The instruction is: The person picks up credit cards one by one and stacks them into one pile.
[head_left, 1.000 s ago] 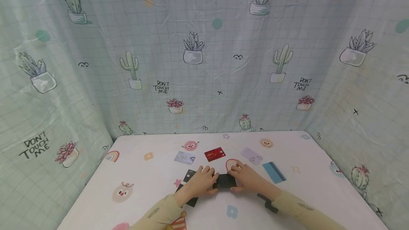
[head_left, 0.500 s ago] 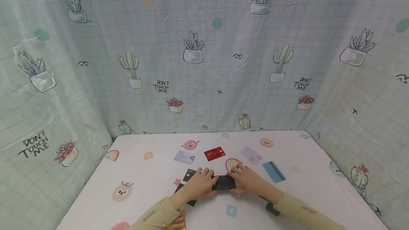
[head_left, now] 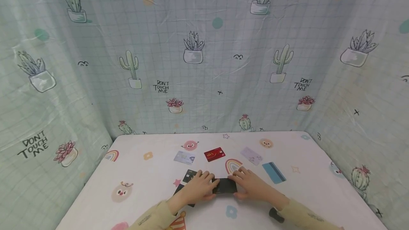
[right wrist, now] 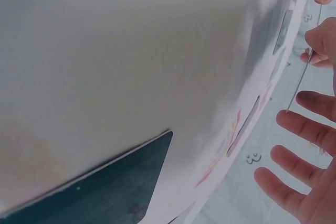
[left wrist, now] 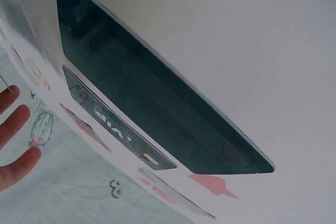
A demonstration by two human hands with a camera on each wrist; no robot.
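Between both hands in the head view is a black card, held by its two ends. My left hand pinches its left end between thumb and fingers. My right hand pinches the right end the same way. Edge-on in the right wrist view, the card is a thin line between fingertips. Beside my left hand lies a black VIP card, next to a larger-looking dark card. A blue card with a dark stripe lies right of my right hand.
Farther back on the white patterned table lie a silver-blue card, a red VIP card and a pale lilac card. A dark object shows under the right forearm. A cactus-print curtain stands behind the table.
Both hands have drawn the black card slightly toward the body, and the forearms have shifted back with it. The cards on the table stay where they were.
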